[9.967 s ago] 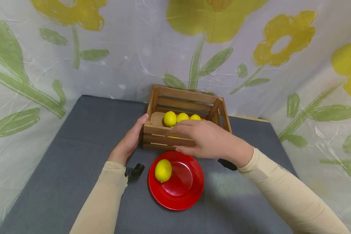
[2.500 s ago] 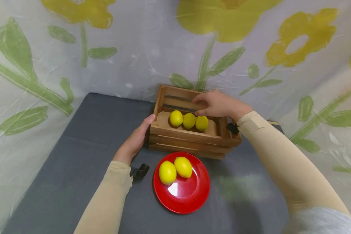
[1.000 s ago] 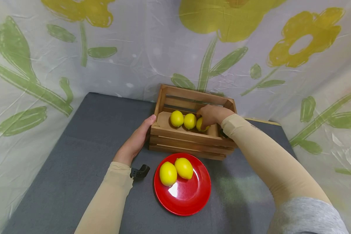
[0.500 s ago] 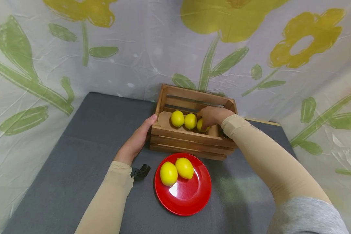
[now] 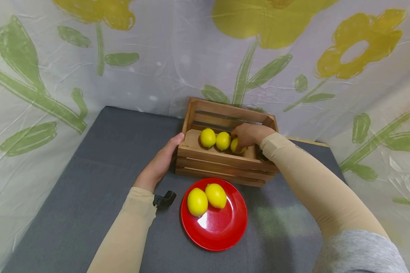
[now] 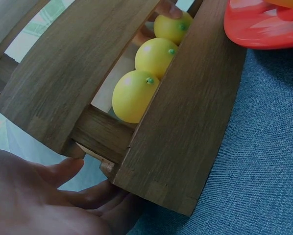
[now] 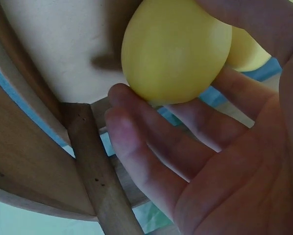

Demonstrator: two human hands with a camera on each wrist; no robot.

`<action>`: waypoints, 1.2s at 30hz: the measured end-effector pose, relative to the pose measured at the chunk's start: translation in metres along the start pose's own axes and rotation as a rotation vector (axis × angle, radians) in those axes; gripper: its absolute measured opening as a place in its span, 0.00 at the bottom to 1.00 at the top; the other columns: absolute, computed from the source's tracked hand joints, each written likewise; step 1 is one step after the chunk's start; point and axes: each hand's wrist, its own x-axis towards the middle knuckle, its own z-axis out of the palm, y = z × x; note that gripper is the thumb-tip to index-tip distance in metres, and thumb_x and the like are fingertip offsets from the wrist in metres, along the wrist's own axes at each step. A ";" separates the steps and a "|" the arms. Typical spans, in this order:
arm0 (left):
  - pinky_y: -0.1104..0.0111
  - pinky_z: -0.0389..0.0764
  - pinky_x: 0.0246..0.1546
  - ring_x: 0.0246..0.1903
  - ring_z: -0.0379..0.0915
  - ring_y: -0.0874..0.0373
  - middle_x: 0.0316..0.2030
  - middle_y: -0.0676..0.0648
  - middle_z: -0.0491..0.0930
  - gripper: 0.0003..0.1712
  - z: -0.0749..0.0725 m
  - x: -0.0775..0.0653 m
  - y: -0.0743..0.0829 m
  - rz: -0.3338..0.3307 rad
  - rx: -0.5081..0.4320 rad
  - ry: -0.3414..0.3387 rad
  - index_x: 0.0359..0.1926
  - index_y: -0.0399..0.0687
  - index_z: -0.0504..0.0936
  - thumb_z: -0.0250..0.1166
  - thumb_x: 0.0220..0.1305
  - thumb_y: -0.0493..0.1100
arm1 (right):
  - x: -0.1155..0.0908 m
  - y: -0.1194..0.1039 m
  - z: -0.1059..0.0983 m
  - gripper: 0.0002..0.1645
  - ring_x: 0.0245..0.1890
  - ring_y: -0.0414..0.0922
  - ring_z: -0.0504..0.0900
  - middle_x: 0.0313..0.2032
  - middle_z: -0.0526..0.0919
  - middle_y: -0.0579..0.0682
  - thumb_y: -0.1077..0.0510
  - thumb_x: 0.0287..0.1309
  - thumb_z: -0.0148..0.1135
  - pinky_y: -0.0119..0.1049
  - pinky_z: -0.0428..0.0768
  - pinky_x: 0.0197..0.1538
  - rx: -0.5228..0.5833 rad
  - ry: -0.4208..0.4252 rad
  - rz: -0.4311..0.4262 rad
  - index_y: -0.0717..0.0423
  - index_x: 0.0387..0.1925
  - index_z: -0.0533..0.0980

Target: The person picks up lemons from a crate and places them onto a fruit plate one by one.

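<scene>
**While your left hand [image 5: 158, 165] rests against the crate [image 5: 222, 156]: lemon [image 7: 176, 49] held**

Right hand [image 5: 251, 134]: newly lowered, grip grasping the rightmost of three lemons inside. Red plate [image 5: 225, 236], on worktop [image 5: 89, 159]: two more lemons [image 5: 216, 196]. Hold seems secured, lift not yet begun.

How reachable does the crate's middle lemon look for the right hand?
Probably yes: the right hand is inside the wooden crate, gripping the neighbouring lemon, and nothing covers the middle lemon from above.

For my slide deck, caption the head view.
Left hand touches a wooden crate where the right hand grips one of three lemons; two more sit on a red plate.
</scene>
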 end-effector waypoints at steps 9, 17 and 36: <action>0.33 0.36 0.84 0.87 0.32 0.46 0.88 0.46 0.37 0.53 0.003 0.001 0.002 -0.031 0.019 0.010 0.89 0.52 0.43 0.42 0.76 0.75 | -0.017 0.003 -0.005 0.37 0.59 0.52 0.77 0.71 0.80 0.55 0.49 0.65 0.73 0.48 0.78 0.64 -0.011 0.046 0.008 0.52 0.73 0.77; 0.35 0.33 0.84 0.87 0.28 0.47 0.88 0.46 0.35 0.52 0.002 0.001 0.000 -0.029 0.007 -0.002 0.89 0.51 0.41 0.41 0.77 0.73 | -0.054 0.001 -0.020 0.36 0.54 0.52 0.80 0.66 0.83 0.52 0.45 0.64 0.75 0.50 0.80 0.57 -0.012 0.150 -0.007 0.47 0.70 0.78; 0.34 0.31 0.84 0.87 0.25 0.47 0.88 0.46 0.30 0.54 -0.001 0.000 0.000 -0.027 -0.005 -0.001 0.89 0.49 0.36 0.40 0.77 0.73 | -0.170 -0.034 -0.012 0.33 0.48 0.47 0.82 0.63 0.82 0.48 0.52 0.62 0.78 0.46 0.85 0.55 0.027 0.339 -0.143 0.44 0.67 0.78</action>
